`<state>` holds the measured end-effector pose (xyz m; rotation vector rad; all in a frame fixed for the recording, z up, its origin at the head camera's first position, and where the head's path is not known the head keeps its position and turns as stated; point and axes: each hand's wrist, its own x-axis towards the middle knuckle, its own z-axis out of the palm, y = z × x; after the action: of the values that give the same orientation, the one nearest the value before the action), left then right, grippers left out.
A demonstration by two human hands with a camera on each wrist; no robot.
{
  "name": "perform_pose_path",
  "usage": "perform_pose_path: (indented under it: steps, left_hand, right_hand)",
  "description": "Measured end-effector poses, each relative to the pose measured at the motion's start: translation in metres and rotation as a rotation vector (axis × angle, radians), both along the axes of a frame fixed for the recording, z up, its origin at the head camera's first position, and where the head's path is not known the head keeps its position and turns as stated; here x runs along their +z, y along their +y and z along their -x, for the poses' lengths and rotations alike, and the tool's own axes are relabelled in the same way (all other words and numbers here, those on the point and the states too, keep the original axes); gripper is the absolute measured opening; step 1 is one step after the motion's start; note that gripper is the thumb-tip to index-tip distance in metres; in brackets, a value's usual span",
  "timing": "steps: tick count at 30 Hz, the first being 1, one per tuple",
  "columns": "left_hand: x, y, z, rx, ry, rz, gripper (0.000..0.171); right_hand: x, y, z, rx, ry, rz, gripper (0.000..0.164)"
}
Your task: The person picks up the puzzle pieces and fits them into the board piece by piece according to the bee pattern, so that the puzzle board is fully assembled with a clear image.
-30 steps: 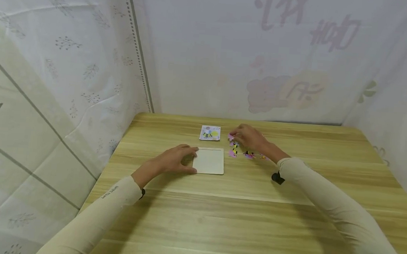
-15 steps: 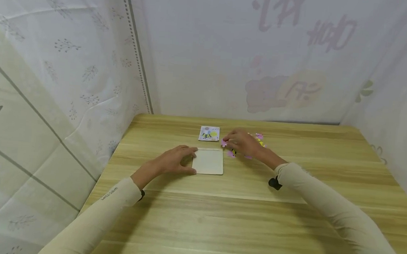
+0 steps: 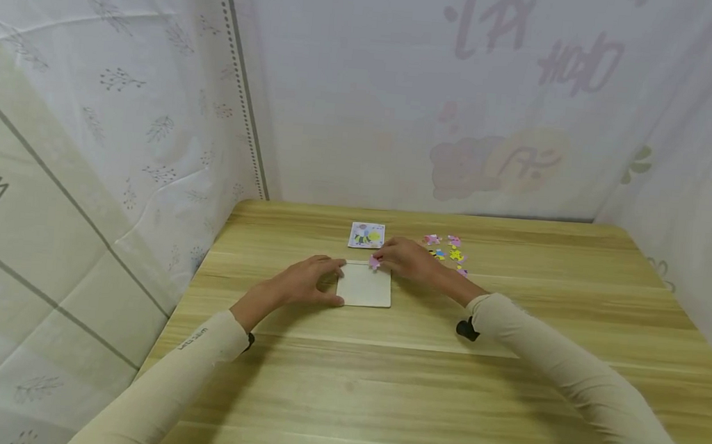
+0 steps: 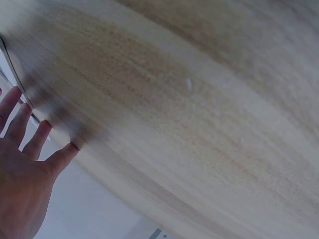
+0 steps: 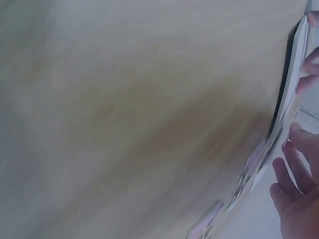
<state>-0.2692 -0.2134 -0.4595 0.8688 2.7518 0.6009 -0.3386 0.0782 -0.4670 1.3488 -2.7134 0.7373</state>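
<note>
My right hand (image 3: pixel 411 260) pinches a pink jigsaw puzzle piece (image 3: pixel 374 262) over the top right part of a white puzzle tray (image 3: pixel 365 289). At the tray's left side is my left hand (image 3: pixel 301 280), its thumb at the near corner and its fingertips at the far one. The left wrist view shows the left hand (image 4: pixel 22 167) with fingers spread and nearly straight. In the right wrist view, the right hand (image 5: pixel 301 194) has thumb and forefinger together close to the tray's edge (image 5: pixel 291 74). The tray's surface looks plain white.
Behind the tray lies a square picture card (image 3: pixel 367 235) with a bee on it. Several loose puzzle pieces (image 3: pixel 456 255), pink, yellow and blue, are scattered right of it. Everything lies on a wooden table (image 3: pixel 343 388) with printed curtains at its back and sides.
My right hand has moved left and nearer, from the loose pieces to over the tray, carrying the pink puzzle piece. The left hand stays at the tray's left edge.
</note>
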Motion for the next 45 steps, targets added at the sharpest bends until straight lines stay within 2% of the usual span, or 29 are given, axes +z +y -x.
perform_pose_path:
  steps: [6,14,23,31,37,45]
  left_hand:
    - [-0.001,-0.001,0.002,0.0,-0.01,0.005,0.081]
    - [-0.002,-0.001,0.001,0.003,-0.016,-0.001,0.087]
    - [0.003,0.001,0.002,-0.006,-0.018,-0.002,0.086]
    - [0.001,0.0,0.0,0.003,-0.046,-0.006,0.086]
    - [0.001,0.001,0.0,-0.031,-0.038,-0.004,0.075]
    - [0.001,0.0,0.0,-0.067,-0.011,0.014,0.071]
  right_hand:
    - [-0.002,-0.012,-0.004,0.047,-0.032,0.01,0.022]
    - [-0.006,-0.03,-0.008,0.079,-0.001,-0.001,0.02]
    - [-0.006,-0.039,-0.01,0.022,-0.02,-0.029,0.021]
    - [-0.01,-0.046,-0.012,0.007,-0.026,-0.033,0.022]
    - [-0.006,-0.045,-0.013,-0.014,-0.058,-0.061,0.024]
    - [-0.004,-0.047,-0.011,0.002,-0.081,-0.054,0.023]
